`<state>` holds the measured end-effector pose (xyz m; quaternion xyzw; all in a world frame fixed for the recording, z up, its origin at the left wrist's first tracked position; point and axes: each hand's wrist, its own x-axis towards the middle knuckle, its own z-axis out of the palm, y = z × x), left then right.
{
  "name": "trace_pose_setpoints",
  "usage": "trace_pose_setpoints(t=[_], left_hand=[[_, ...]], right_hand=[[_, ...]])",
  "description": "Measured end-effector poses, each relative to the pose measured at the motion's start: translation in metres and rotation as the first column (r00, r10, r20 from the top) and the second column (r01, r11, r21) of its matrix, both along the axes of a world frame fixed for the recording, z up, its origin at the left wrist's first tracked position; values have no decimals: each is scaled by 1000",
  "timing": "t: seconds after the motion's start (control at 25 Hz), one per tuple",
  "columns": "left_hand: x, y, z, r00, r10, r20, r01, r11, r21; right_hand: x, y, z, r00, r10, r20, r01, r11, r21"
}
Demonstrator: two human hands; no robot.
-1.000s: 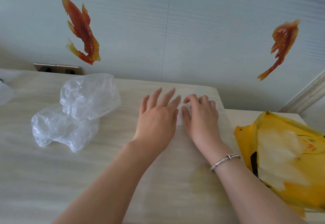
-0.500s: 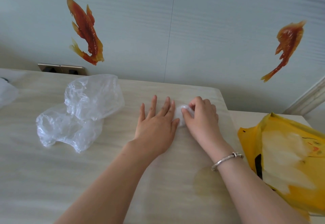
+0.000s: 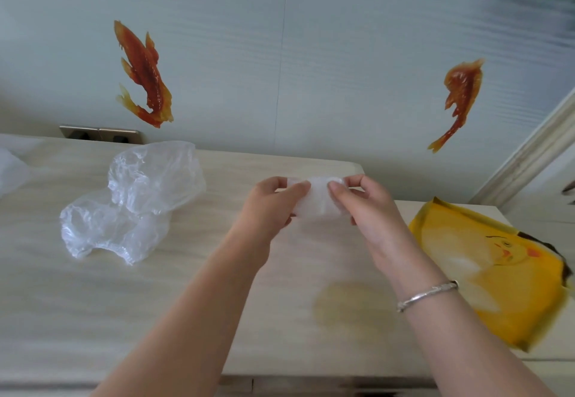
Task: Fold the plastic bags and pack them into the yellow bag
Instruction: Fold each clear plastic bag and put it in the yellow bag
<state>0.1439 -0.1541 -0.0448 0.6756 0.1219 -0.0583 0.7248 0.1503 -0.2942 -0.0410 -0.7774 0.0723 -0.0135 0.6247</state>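
Pale blue-grey wall panels (image 3: 342,54) fill the top half of the view, with two orange fish stickers stuck on them, one on the left (image 3: 143,76) and one on the right (image 3: 460,97), plus a metal-looking socket plate (image 3: 99,134) peeking up right behind the back edge of the table. Below that is a light wood-grain table (image 3: 77,318), and both bare forearms reach out over it. The folded plastic bag (image 3: 317,200) is a small whitish, see-through bundle held up between the two hands near the far edge of the tabletop, can't really tell if its bottom touches the surface or not. Left hand (image 3: 270,206) pinches its left end with the thumb on the near face and fingers curled round the back, and the right hand (image 3: 364,206) does the same on the right end, thumb pressed on the front. Right wrist has a thin silver bracelet (image 3: 427,295) on it. Off to the left, well apart from the hands, a crumpled clear plastic bag (image 3: 133,203) lies loose on the table, and there's a bit of another clear bag (image 3: 12,166) at the far left edge of the view. On the right, just beside the right forearm, the yellow bag (image 3: 485,272) lies flat with a cartoon face printed on it. There's also a faint yellowish patch (image 3: 351,306) on the tabletop between the forearms.
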Motion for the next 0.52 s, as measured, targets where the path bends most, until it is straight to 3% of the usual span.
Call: trace_pose_setpoints(t=[0.16, 0.36, 0.44, 0.52], left_hand=[[-12, -22, 4, 995, 47, 85, -45, 999, -28], [-28, -67, 1, 992, -80, 98, 78, 997, 28], [-32, -85, 0, 989, -95, 113, 89, 995, 55], [-34, -102, -3, 987, -92, 135, 65, 980, 190]], right_hand=[[-34, -35, 18, 997, 74, -30, -76, 995, -68], [-66, -83, 24, 972, 225, 75, -208, 961, -181], [-67, -104, 22, 976, 188, 113, -145, 940, -310], [-63, -128, 18, 994, 28, 109, 17, 922, -386]])
